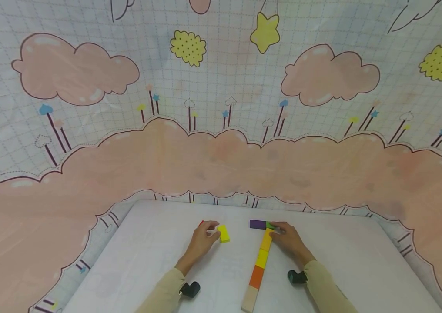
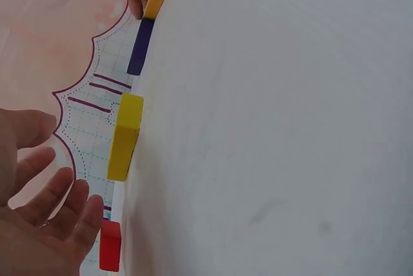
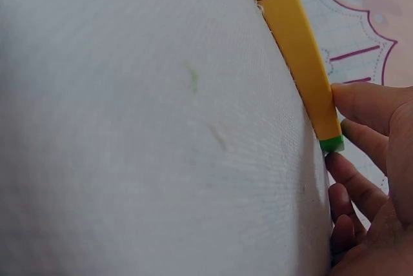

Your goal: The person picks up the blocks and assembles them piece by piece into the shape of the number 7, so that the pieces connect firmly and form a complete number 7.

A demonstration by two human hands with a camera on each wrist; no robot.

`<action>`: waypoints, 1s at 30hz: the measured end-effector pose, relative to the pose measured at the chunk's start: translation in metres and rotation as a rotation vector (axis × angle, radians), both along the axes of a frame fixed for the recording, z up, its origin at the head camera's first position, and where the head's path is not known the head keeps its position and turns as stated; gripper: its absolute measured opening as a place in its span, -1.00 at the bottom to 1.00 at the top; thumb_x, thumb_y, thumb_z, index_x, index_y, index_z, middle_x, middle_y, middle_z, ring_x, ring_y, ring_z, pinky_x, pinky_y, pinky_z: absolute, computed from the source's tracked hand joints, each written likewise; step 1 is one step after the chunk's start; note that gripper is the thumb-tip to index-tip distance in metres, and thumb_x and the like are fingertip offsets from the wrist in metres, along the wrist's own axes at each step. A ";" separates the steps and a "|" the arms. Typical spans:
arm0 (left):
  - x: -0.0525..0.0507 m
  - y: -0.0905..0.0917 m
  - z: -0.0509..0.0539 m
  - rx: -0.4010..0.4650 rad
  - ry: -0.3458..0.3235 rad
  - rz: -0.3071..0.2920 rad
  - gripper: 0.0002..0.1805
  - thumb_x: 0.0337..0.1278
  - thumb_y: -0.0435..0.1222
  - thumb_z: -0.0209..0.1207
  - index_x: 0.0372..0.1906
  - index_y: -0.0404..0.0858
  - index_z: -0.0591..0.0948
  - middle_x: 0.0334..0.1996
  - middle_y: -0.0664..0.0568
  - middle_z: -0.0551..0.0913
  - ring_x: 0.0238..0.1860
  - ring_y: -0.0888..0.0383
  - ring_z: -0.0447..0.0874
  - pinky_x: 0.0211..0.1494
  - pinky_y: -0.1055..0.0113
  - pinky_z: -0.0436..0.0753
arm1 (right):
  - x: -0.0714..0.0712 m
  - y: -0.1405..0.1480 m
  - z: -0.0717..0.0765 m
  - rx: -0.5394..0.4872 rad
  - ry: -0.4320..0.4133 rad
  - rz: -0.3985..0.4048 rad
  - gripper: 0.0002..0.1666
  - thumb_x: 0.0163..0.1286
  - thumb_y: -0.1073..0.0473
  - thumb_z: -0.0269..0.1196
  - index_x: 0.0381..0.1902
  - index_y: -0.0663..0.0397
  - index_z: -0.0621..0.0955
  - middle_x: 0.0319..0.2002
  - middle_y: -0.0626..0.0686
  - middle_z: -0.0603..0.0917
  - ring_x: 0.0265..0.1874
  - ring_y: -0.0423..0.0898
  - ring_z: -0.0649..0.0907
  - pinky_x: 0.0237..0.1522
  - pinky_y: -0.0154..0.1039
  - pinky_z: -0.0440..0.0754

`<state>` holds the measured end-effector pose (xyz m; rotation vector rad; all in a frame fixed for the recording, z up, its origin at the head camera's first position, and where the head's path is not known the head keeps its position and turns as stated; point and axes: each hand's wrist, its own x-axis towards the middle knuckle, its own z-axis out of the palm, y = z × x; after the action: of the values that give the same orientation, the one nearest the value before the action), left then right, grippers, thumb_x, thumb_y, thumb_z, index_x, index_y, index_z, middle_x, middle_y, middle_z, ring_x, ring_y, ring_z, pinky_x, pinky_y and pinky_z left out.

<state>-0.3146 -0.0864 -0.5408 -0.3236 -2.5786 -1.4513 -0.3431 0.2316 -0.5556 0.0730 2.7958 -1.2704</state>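
My left hand [image 1: 202, 241] is beside a yellow block [image 1: 224, 234], which stands apart from the others. In the left wrist view its fingers are spread, with a gap between them and the yellow block [image 2: 126, 137]. A red block [image 2: 110, 246] lies near its little finger, mostly hidden in the head view. My right hand [image 1: 290, 241] touches the far end of a row, thumb against an orange-yellow block [image 3: 303, 63] and fingertips at a green block [image 3: 332, 143]. The fingers partly cover the green block in the head view. A purple block [image 1: 258, 224] adjoins it on the left.
The row runs toward me from the orange-yellow block through a yellow block [image 1: 262, 258], an orange block [image 1: 256, 277] and a plain wood-coloured block [image 1: 250, 298]. All lie on a white table [image 1: 135, 256]. A patterned cloth [image 1: 221, 161] hangs behind the table.
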 end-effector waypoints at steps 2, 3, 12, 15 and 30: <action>-0.001 0.000 0.000 0.006 -0.013 -0.003 -0.67 0.24 -0.29 0.25 0.09 -0.25 0.60 0.06 -0.11 0.63 0.10 -0.06 0.60 0.18 0.07 0.62 | 0.000 0.000 0.000 -0.003 -0.005 -0.005 -0.50 0.35 0.05 0.27 0.26 -0.18 0.56 0.37 0.16 0.43 0.40 0.24 0.31 0.39 0.32 0.21; -0.001 0.000 0.000 0.007 -0.015 -0.005 -0.66 0.23 -0.30 0.25 0.09 -0.26 0.59 0.07 -0.13 0.63 0.11 -0.08 0.60 0.19 0.05 0.61 | 0.001 0.000 0.000 -0.004 -0.007 -0.006 -0.50 0.35 0.05 0.27 0.26 -0.19 0.57 0.37 0.16 0.43 0.40 0.24 0.31 0.39 0.32 0.21; -0.003 0.000 0.001 0.001 -0.097 0.007 -0.60 0.24 -0.25 0.25 0.15 -0.23 0.55 0.18 -0.12 0.58 0.24 -0.11 0.54 0.28 0.00 0.54 | 0.001 -0.001 0.003 -0.008 0.019 0.021 -0.50 0.36 0.08 0.25 0.26 -0.14 0.56 0.36 0.17 0.44 0.39 0.24 0.33 0.39 0.32 0.21; -0.005 0.000 0.000 -0.013 -0.108 0.017 -0.59 0.23 -0.25 0.26 0.16 -0.23 0.55 0.20 -0.14 0.58 0.25 -0.12 0.53 0.29 -0.02 0.53 | 0.002 -0.001 0.004 -0.010 0.015 0.018 -0.51 0.36 0.08 0.25 0.26 -0.14 0.57 0.36 0.17 0.44 0.39 0.24 0.33 0.39 0.32 0.21; -0.012 0.000 -0.004 -0.040 -0.158 0.011 -0.46 0.23 -0.20 0.26 0.30 -0.22 0.49 0.30 -0.15 0.52 0.34 -0.15 0.45 0.38 -0.08 0.41 | 0.002 0.000 0.002 -0.001 0.037 0.020 -0.52 0.35 0.08 0.26 0.24 -0.11 0.58 0.33 0.18 0.47 0.37 0.24 0.35 0.39 0.31 0.21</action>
<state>-0.3264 -0.0865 -0.5445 -0.2066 -2.7311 -1.4785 -0.3415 0.2318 -0.5537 0.0211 2.8197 -1.2818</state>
